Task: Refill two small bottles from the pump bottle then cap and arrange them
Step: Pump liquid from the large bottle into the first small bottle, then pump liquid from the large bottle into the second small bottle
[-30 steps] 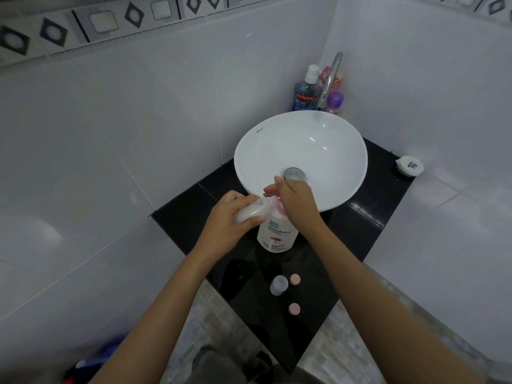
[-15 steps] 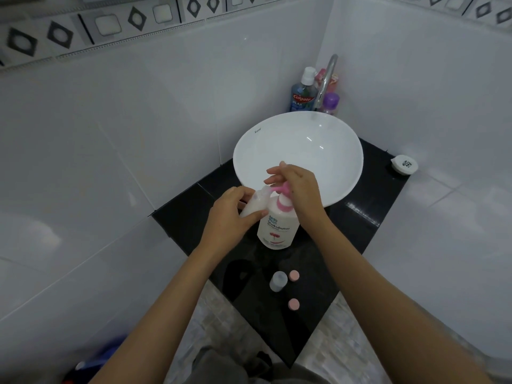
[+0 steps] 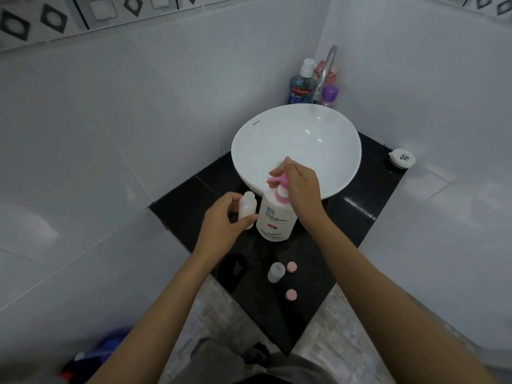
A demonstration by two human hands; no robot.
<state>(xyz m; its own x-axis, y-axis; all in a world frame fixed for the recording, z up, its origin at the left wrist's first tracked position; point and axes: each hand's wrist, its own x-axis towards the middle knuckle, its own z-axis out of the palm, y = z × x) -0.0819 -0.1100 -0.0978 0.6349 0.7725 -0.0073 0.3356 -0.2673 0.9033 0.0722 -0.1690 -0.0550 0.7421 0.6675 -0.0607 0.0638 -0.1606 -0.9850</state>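
Since half a second ago the small bottle [image 3: 247, 208] has come away from the pump spout and now stands upright just left of the pump bottle [image 3: 276, 217], where before it was tilted in under the nozzle. The left hand [image 3: 221, 225] holds it round the body, thumb across the front and fingers curled behind, so its grip is closed on the bottle; held upright like this, the open neck faces up and nothing should spill. It looks partly filled with a pale liquid, though how full is hard to tell.

The right hand [image 3: 300, 187] rests on the pink pump head [image 3: 278, 180], fingers draped over the top and side, loosely bent, not clamped, a hold that suits pressing down and also steadies the tall bottle on the bench [image 3: 346, 217]. The spout points left, toward the small bottle, so the next squirt needs only a short move back under it.

Nearer the person, the second small bottle [image 3: 276, 272] stands uncapped on the bench, with one pink cap [image 3: 291, 267] just beside it and the other pink cap [image 3: 291, 294] a little nearer still; they are laid within easy reach for capping. My guess is that filling of the first bottle is ending or paused.

Behind the pump bottle sits the white basin [image 3: 327, 128], and in the corner by the tap a mouthwash bottle [image 3: 301, 87].
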